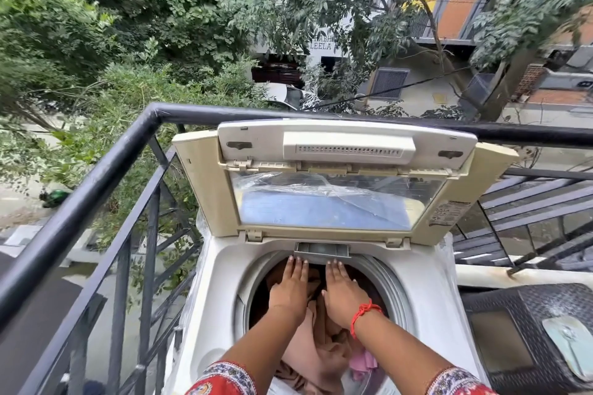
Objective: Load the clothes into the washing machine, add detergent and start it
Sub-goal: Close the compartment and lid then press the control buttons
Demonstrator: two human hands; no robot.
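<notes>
A white top-loading washing machine stands on a balcony with its lid folded up and back. Its drum holds clothes in beige, brown and pink. My left hand and my right hand reach over the drum with flat, straight fingers. Their fingertips touch the front of a small grey drawer at the back rim of the drum. Neither hand holds anything. A red thread is tied on my right wrist.
A black metal railing runs along the left and behind the machine, with trees and a street below. A dark woven basket or chair stands to the right, with a pale lid-like item on it.
</notes>
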